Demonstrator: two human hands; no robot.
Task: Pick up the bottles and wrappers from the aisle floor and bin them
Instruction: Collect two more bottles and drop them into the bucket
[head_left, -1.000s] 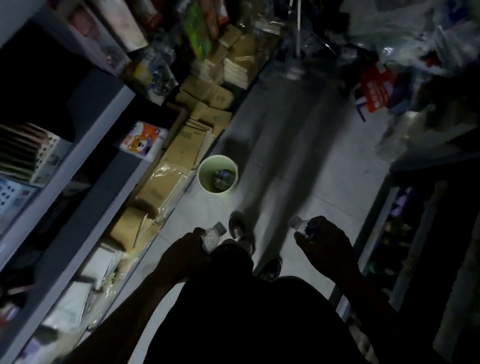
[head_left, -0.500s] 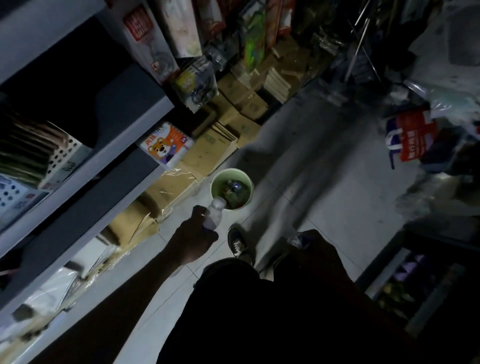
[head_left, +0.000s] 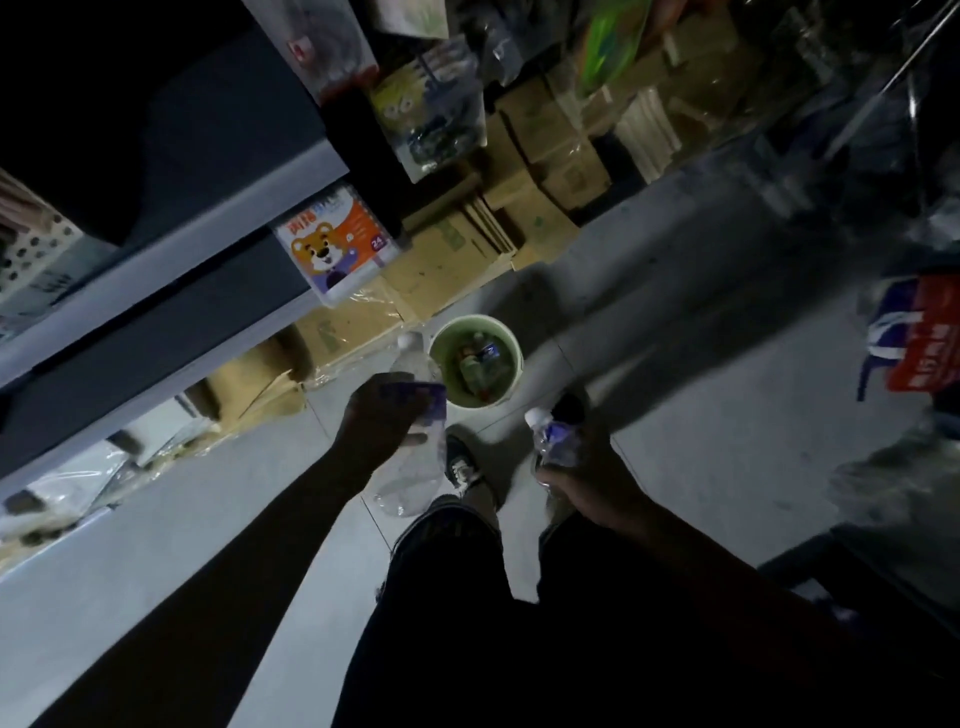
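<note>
Two clear plastic bottles are in hand: the left hand (head_left: 387, 421) grips a large bottle (head_left: 413, 447) just beside the green bin (head_left: 511, 358), the right hand (head_left: 582, 475) grips a smaller bottle (head_left: 553, 441). The bin holds several discarded bottles. Cardboard boxes (head_left: 441, 260) line the aisle floor's left edge.

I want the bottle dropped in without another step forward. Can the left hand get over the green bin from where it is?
Probably yes. The left hand holds its bottle right beside the bin, the cap end already near the rim, and nothing lies between them. The bin's top is open, with bottles already inside.
</note>
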